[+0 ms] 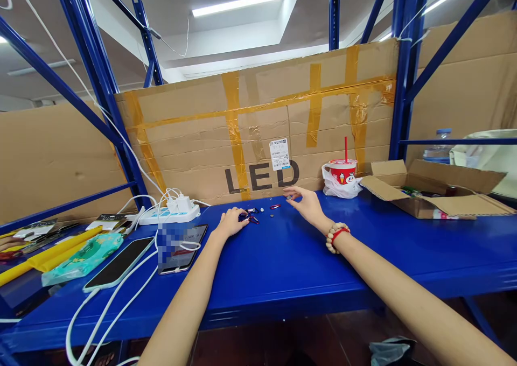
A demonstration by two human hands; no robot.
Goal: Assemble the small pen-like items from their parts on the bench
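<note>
My left hand rests on the blue tabletop with its fingers curled down at a small cluster of dark, shiny pieces. These look like small clips with metal parts; what lies under the fingertips is partly hidden. My right hand is raised a little to the right, thumb and forefinger pinched on a tiny silvery piece too small to name. Between the hands lie a small red clip-like piece and several tiny round bits, one of them whitish.
Left of my arm are two phones, one dark-screened, white cables and a power strip. A red cup with a straw and an open cardboard box stand right. A taped cardboard panel closes the back.
</note>
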